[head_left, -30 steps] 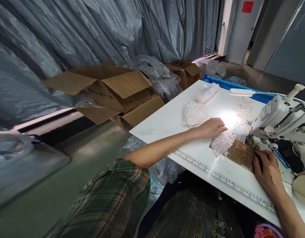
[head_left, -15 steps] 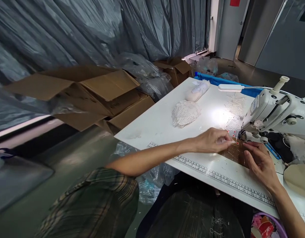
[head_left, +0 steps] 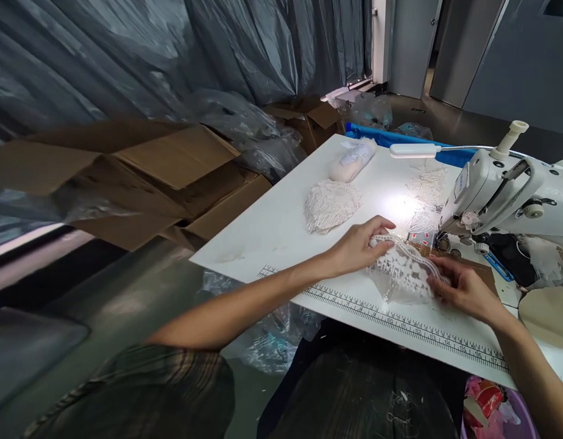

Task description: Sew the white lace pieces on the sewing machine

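Note:
A piece of white lace with a sheer lower part is stretched between my two hands, in front of the sewing machine. My left hand pinches its upper left edge between thumb and fingers. At the right end, my right hand grips the other edge. Behind the lace, a brown patch on the table shows partly, beside the needle area. A stack of lace pieces lies to the left, and more lace lies beyond the lit spot.
The white table has a printed ruler along its front edge. A wrapped pale roll lies at the back. Cardboard boxes stand on the left. A purple bin with scraps is below right. A slim lamp hangs over the table.
A piece of lace now spans my hands, where my fingers were close together by the needle. My left hand has moved left, away from the needle. The camera view has shifted slightly.

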Motion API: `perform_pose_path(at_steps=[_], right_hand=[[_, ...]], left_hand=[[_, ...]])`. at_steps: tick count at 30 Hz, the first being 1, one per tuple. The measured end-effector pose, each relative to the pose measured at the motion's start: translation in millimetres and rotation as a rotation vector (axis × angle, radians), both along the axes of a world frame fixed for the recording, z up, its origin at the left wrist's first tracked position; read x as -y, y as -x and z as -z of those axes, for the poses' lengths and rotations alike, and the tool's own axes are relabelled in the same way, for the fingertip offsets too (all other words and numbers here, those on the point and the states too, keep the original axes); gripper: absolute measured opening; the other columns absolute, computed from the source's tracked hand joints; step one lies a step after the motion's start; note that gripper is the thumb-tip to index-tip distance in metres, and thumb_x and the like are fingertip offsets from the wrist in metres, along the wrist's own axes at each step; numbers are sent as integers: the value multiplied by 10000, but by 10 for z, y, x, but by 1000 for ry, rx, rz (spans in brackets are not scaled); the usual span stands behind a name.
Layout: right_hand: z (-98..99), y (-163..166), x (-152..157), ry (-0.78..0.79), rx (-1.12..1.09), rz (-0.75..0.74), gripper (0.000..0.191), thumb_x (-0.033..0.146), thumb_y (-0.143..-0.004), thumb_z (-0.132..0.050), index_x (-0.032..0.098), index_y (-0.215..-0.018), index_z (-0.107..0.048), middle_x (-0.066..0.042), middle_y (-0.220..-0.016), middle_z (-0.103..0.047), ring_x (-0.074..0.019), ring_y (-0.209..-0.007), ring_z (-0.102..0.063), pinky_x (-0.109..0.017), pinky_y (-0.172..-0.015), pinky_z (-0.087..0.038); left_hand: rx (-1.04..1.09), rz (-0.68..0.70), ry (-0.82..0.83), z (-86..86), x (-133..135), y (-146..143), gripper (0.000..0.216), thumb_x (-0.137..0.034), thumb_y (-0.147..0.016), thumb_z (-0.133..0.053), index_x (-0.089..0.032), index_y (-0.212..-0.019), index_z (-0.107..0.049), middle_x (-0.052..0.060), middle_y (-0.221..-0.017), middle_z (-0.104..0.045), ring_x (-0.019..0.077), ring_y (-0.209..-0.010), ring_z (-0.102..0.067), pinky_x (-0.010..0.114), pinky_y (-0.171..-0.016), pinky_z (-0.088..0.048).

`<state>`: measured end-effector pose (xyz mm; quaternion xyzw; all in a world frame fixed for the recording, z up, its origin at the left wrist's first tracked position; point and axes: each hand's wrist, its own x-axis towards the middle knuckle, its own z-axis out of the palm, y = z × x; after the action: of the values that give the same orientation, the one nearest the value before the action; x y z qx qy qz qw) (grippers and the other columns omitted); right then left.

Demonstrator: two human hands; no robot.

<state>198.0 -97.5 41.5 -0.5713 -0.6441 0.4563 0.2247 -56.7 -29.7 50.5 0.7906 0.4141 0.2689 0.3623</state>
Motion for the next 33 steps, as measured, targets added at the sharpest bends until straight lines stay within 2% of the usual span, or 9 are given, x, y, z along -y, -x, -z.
perform_pose_path(at_steps=[3, 6, 10, 16, 20, 22, 25, 27, 33], right_hand=[[-39, -117, -120, -187, 289, 132, 458, 424, -845, -541, 169, -1209, -653, -35, -754, -683, -157, -609, -596, -288, -571, -460], [-51, -177, -143, -284, 426, 200, 377, 411, -846, -504, 189, -1071, -710, -34, -694, -673, -176, -600, -598, -297, -564, -439], [25, -177, -85, -336, 387, 195, 353, 443, -858, -486, 213, -985, -721, -31, -716, -690, -161, -569, -579, -300, -576, -455], [173, -165, -59, -491, 431, 122, 330, 516, -852, -564, 220, -900, -702, -38, -741, -680, -160, -622, -591, -282, -597, -440], [205, -153, -53, -486, 468, 150, 286, 460, -892, -537, 220, -892, -692, -45, -771, -678, -169, -637, -597, -295, -614, -436], [201, -147, -42, -470, 458, 150, 275, 436, -901, -523, 221, -916, -693, -50, -802, -684, -175, -659, -606, -303, -635, -445], [189, -140, -32, -453, 437, 156, 286, 421, -910, -491, 225, -944, -696, -54, -812, -688, -181, -683, -613, -308, -653, -452], [186, -138, -32, -451, 435, 161, 292, 409, -909, -477, 225, -947, -700, -56, -800, -684, -184, -686, -612, -309, -653, -449], [172, -166, -41, -435, 425, 170, 318, 407, -889, -467, 220, -954, -716, -65, -805, -685, -189, -678, -610, -319, -641, -449]], left_hand=[[-275, 37, -276, 25, -191, 33, 337, -260, -939, -524, -153, -1259, -525, 123, -1201, -611, 242, -1055, -604, 373, -850, -489], [-409, 79, -491, -8, -388, -84, 256, -247, -976, -454, -162, -1174, -592, 112, -1242, -592, 243, -1079, -582, 389, -891, -447], [-498, 155, -495, 20, -686, -440, 304, -270, -1018, -389, -151, -1066, -664, 79, -1007, -667, 216, -924, -614, 354, -801, -429], [-446, 400, -521, 199, -1083, -914, 290, -237, -994, -449, -166, -1139, -690, 109, -1229, -643, 228, -1076, -606, 344, -851, -443], [-332, 306, -582, 188, -1101, -908, 248, -256, -956, -537, -151, -1110, -701, 134, -1187, -637, 246, -1065, -598, 378, -890, -455], [-228, 323, -525, 152, -1026, -816, 227, -287, -955, -548, -163, -1034, -721, 110, -1086, -662, 214, -972, -615, 356, -829, -486], [-77, 567, -263, 112, -870, -647, 181, -322, -926, -608, -205, -932, -746, 51, -937, -689, 152, -842, -630, 300, -759, -518], [-49, 714, -114, 116, -779, -565, 120, -304, -870, -688, -242, -938, -764, 33, -954, -694, 136, -851, -633, 281, -763, -520], [-147, 681, -142, 173, -658, -558, 80, -242, -806, -760, -260, -882, -776, 18, -924, -647, 135, -852, -595, 272, -755, -497]])
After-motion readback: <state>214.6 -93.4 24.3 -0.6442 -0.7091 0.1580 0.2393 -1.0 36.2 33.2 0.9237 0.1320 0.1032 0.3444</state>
